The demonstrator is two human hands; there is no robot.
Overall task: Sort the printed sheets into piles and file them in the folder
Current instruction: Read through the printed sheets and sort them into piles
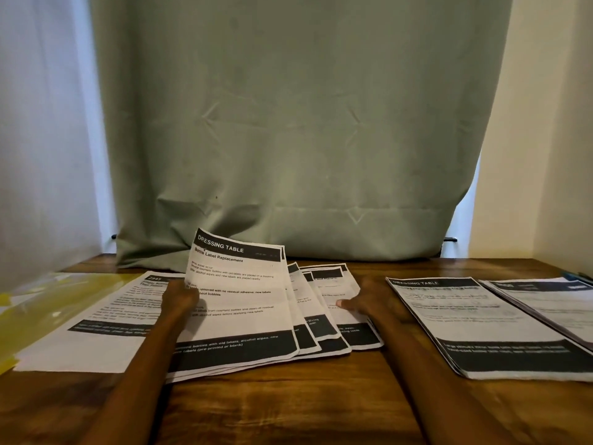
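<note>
Sorting step: left hand [179, 298] pinching "Dressing Table" sheet [237, 293] at frame centre, right hand [362, 305] lying flat on fanned stack [333, 316]; next: picking matching pile

Fanned sheets [244, 303] in left hand [179, 300] grip

Printed sheets [244, 303] fanned mid-table; yellow folder [38, 303] left.

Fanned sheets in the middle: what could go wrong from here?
1. The left hand lifts only the top sheet by its edge; sheets beneath may drag along.
2. The right hand rests on the fanned sheets, which could slide toward the right pile and mix.
</note>
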